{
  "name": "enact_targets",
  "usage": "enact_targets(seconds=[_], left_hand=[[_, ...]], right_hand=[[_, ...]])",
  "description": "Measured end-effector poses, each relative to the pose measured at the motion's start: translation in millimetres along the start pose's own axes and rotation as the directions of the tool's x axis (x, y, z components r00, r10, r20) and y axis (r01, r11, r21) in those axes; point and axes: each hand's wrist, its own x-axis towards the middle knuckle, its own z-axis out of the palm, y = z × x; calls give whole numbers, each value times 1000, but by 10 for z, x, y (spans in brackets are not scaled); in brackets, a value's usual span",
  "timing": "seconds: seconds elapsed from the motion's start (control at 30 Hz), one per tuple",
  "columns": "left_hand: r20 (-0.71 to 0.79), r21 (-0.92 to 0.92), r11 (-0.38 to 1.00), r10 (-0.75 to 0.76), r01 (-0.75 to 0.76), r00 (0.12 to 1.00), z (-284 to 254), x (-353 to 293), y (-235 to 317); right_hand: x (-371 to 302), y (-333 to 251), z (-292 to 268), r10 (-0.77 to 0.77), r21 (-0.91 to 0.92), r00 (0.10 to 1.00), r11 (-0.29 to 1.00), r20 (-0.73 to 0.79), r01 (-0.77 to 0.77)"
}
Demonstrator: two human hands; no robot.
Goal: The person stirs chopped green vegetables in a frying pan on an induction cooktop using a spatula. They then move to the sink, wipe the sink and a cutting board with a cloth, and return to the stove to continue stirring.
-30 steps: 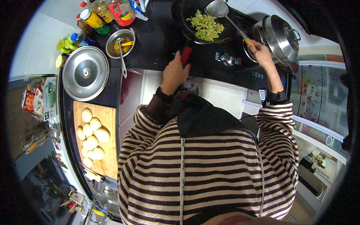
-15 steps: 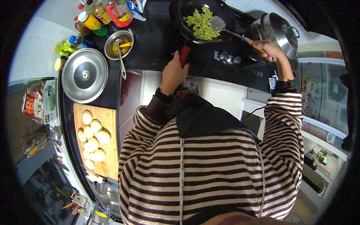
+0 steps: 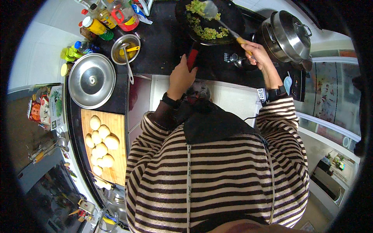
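My left hand (image 3: 182, 79) is closed around the red handle of a dark wok (image 3: 184, 21) on the stove. Chopped green food (image 3: 210, 33) lies in the wok in two main patches, one near its far side and one nearer me. In my right hand (image 3: 257, 53) is a long spatula (image 3: 227, 29), gripped by its yellowish handle. Its metal blade rests on or just above the food at the wok's far side; which of the two I cannot tell.
Right of the wok stands a steel pot with a lid (image 3: 289, 37). To the left are a steel bowl (image 3: 125, 39) holding two utensils, a round metal lid (image 3: 92, 80) and several bottles (image 3: 126, 17). Peeled potatoes (image 3: 101, 149) sit on a wooden cutting board (image 3: 116, 171).
My right hand has moved left with the spatula, its blade now farther up in the wok. The food, one heap before, is spread into separate patches. My left hand keeps its hold.
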Motion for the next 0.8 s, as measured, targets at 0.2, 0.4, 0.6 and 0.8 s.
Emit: enact_targets(seconds=[0.2,0.4,0.6,0.8], left_hand=[[-1,26,1000,-2,2,1000,-14,3,27],[33,48,998,-40,38,999,-36,11,36],[46,28,998,-51,50,998,-34,18,40],[55,27,998,-60,59,997,-36,21,46]], right_hand=[[-240,4,-215,-599,-791,792,537,-115,292],[-143,-9,-449,-628,-850,759,484,-172,208],[7,-238,-673,-417,-847,889,527,-190,66],[245,-60,-254,172,-19,985,985,0,-172]])
